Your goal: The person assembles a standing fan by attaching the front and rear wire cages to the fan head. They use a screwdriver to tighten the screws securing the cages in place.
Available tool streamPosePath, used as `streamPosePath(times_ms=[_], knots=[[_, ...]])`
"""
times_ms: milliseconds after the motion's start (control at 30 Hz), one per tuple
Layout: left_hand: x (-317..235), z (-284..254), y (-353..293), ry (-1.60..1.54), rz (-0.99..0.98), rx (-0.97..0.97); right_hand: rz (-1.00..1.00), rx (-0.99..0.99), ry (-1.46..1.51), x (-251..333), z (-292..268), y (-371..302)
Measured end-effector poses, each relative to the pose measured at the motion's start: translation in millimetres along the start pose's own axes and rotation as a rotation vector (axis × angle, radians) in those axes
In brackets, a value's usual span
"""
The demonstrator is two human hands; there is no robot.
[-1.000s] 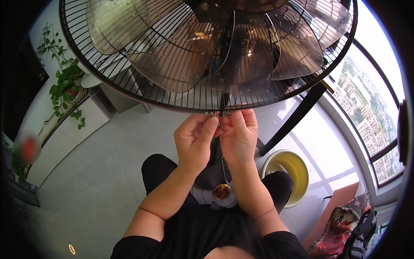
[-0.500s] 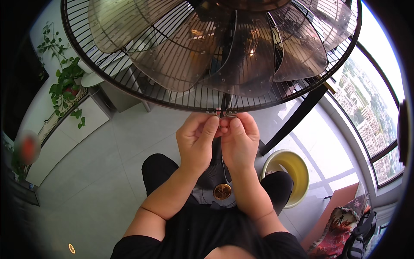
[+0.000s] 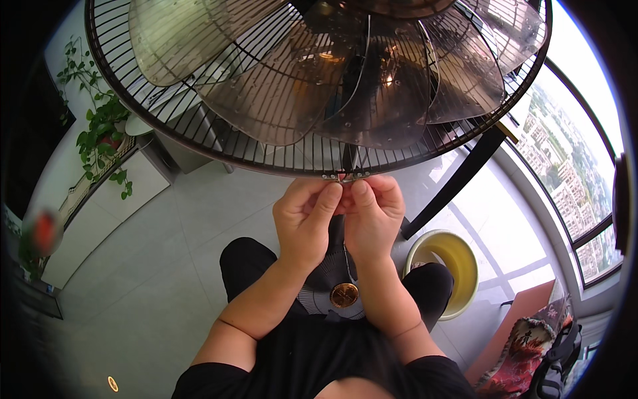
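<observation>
I hold left hand and right hand pinched on the fan guard metal clip. Ends nearly meet; latching appears incomplete.

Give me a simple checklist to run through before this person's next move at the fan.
1. Left hand in position: ok, thumb and fingers pinched at the metal fittings on the lower rim of the fan guard.
2. Right hand in position: ok, pinched at the fittings close beside the left.
3. Fan blades not spinning: ok, they look sharp, without spin blur.
4. Fittings fastened: cannot tell, fingertips hide part of them.
5. Whole guard rim checked: cannot tell, its upper part is outside the picture.
6. Yellow bucket out of the hands' way: ok, on the floor to the right.
</observation>
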State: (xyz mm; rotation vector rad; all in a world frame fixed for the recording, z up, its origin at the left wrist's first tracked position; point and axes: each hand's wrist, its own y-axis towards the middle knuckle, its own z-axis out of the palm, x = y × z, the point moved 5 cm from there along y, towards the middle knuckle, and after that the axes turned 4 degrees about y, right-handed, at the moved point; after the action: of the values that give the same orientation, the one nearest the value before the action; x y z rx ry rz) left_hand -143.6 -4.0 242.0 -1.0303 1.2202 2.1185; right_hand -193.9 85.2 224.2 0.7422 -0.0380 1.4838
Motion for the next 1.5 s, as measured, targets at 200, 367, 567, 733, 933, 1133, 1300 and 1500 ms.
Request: streamPosePath(times_ms=[200, 367, 567, 733, 933, 1133, 1300, 1500], knots=[[-1, 1, -1, -0.037, -0.042, 0.008, -0.117, -0.003, -0.245, 11, 7, -6], [3, -3, -3, -0.04, -0.049, 0.031, -0.377, -0.003, -0.424, 16, 14, -13], [-1, -4, -2, -0.003, -0.031, 0.083, -0.353, -0.002, -0.351, 15, 15, -13], [-9, 0, -3, 0.027, 0.001, 0.102, -0.469, 0.042, -0.431, 22, 16, -8], [-10, 6, -1, 0.031, -0.004, 0.112, -0.444, 0.119, -0.386, 24, 11, 0], [-11, 9, -3, 0.043, 0.002, 0.027, -0.144, 0.076, -0.125, 15, 12, 1], [-8, 8, -3, 0.046, 0.009, 0.016, 0.084, 0.044, 0.049, 8, 11, 1], [-4, 5, -1, 0.056, 0.042, 0.018, 0.181, 0.02, 0.218, 2, 12, 3]])
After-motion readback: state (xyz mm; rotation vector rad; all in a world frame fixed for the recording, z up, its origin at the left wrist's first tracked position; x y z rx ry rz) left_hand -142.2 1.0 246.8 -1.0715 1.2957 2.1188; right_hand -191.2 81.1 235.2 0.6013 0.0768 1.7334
